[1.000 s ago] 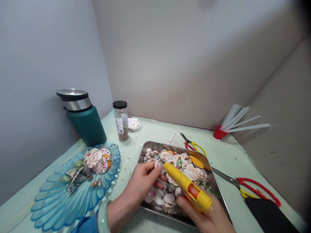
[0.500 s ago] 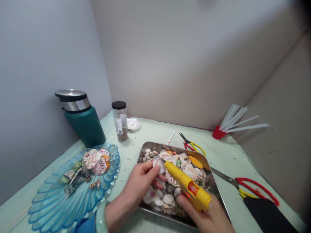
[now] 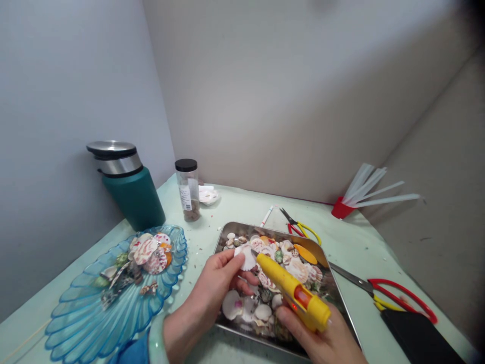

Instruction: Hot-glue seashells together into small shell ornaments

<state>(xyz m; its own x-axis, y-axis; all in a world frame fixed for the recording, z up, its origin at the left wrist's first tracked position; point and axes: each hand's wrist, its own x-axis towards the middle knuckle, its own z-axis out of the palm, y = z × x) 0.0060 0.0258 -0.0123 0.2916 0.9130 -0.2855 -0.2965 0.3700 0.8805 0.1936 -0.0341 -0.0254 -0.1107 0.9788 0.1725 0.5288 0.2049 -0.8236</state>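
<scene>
Between the thumb and fingers of my left hand (image 3: 215, 283) is a white seashell (image 3: 247, 257), its pale face turned up. My right hand (image 3: 322, 333) grips a yellow hot glue gun (image 3: 290, 288), with a small red light lit on its side. The dark nozzle tip points at the shell's right edge; whether it touches, I cannot tell. Beneath both hands lies a metal tray (image 3: 343, 303) full of mixed shells, some striped, some orange, some green. On the left, a blue scalloped glass dish (image 3: 113, 323) carries a cluster of shells (image 3: 146, 250).
A teal bottle (image 3: 132, 197) and a clear jar with a black lid (image 3: 187, 189) stand at the back left. Small scissors (image 3: 301, 227) lie behind the tray, larger red-handled scissors (image 3: 401, 298) to its right. A red cup (image 3: 341, 207) holds white glue sticks at the back right.
My left hand has turned the shell and shifted slightly left, so more of its white face shows by the nozzle. The glue gun stays nearly still in my right hand.
</scene>
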